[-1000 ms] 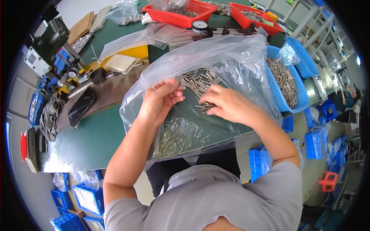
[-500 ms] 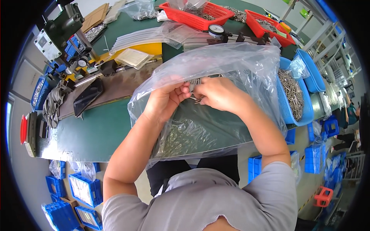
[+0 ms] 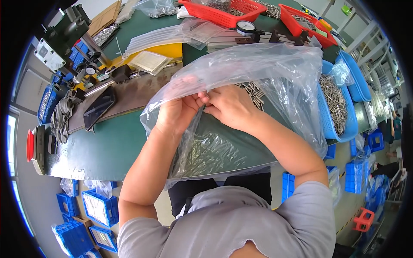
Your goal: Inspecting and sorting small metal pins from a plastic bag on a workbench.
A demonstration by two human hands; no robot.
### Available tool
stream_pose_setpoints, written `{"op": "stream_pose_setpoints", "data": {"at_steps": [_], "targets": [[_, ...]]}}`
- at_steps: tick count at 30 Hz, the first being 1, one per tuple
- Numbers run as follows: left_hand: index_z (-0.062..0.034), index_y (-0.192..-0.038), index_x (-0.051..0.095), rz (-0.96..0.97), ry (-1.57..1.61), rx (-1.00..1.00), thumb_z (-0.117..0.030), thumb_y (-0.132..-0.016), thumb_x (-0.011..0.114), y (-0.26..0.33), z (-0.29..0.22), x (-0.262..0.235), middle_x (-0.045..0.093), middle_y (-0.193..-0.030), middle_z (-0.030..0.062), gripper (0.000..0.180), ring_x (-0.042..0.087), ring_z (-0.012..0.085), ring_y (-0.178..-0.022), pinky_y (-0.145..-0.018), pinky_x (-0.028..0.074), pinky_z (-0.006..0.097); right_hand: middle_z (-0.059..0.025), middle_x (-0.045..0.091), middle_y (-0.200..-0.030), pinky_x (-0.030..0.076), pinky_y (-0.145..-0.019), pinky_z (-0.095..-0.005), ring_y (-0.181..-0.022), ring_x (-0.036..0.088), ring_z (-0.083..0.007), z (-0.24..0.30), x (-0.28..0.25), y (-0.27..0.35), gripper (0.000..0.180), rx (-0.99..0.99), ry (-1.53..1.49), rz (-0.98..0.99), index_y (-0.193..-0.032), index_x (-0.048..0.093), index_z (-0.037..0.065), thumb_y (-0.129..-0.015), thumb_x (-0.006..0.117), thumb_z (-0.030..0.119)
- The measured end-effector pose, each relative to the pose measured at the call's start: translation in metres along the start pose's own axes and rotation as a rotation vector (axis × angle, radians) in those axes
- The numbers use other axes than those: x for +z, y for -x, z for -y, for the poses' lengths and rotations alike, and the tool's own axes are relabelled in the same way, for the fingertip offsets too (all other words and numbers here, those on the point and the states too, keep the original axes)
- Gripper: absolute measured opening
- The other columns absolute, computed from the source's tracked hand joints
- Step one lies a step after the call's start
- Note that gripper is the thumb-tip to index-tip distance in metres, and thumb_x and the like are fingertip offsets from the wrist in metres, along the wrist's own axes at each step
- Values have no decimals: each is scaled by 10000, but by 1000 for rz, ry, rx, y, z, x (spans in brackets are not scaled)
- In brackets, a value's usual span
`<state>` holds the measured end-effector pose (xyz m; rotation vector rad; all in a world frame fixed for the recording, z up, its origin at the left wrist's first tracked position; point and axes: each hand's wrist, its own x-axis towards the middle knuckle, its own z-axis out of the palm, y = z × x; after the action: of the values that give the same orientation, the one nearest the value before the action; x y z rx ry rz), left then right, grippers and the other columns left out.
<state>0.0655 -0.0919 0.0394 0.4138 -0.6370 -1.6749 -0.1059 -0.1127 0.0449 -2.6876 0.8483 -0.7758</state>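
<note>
A large clear plastic bag point(image 3: 297, 101) lies spread over the green table, its upper sheet arching over my hands. My left hand point(image 3: 177, 112) is turned palm up with its fingers curled, partly seen through the plastic. Against its fingertips presses my right hand point(image 3: 234, 106), back upward and fingers bent together. Anything between the fingers is hidden. Just beyond my right hand lies a pile of short metal pins point(image 3: 255, 95), partly covered by the bag and the hand.
A blue basket of metal pins point(image 3: 331, 103) stands at the right. Red baskets point(image 3: 221, 16) with metal parts, a dial gauge point(image 3: 245, 28) and a clear plastic case point(image 3: 150, 62) are at the back. To the left lie a black phone point(image 3: 99, 107) and a grey cloth point(image 3: 62, 116).
Both hands have shifted a little left, the right one more. The pin pile now shows beyond the right hand, and metal pieces between the hands are out of sight.
</note>
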Motion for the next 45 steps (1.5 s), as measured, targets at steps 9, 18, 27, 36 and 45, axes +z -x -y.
{"op": "stream_pose_setpoints", "data": {"at_steps": [9,18,27,36,45], "targets": [[-43,-964,545,-47,-103,-34,-121,-860,541,3,0,4,572,-837,85,129,514,155,-697,-666,442,308,-80,585,-830,498,-663,-389,-800,597,-287,4,-5,5,217,-8,42,115,-871,580,67,-709,699,147],[-37,-964,543,-67,-63,-55,-90,-840,545,4,2,4,575,-835,94,135,507,160,-691,-657,433,314,-95,607,-804,489,-629,-404,-747,600,-317,-9,-8,8,171,3,-2,33,-886,571,66,-735,642,106],[32,-943,575,-60,-95,-147,-60,-847,563,7,6,8,616,-853,120,133,594,185,-727,-681,517,326,-36,624,-841,437,-623,-201,-689,518,-61,-15,-36,2,132,421,-1027,-127,-1008,574,35,-890,559,93],[48,-952,576,-92,-99,-161,-47,-843,565,7,8,11,618,-859,131,145,600,189,-735,-694,525,333,-24,610,-886,449,-682,-214,-758,535,-69,-13,-32,4,120,352,-1002,-135,-996,577,26,-882,553,55],[34,-965,575,-81,-80,-145,-41,-846,567,10,8,15,619,-859,119,141,612,187,-741,-694,540,338,12,594,-873,461,-724,-226,-802,551,-58,-4,-29,3,88,305,-888,-119,-948,600,18,-875,579,61]]}}
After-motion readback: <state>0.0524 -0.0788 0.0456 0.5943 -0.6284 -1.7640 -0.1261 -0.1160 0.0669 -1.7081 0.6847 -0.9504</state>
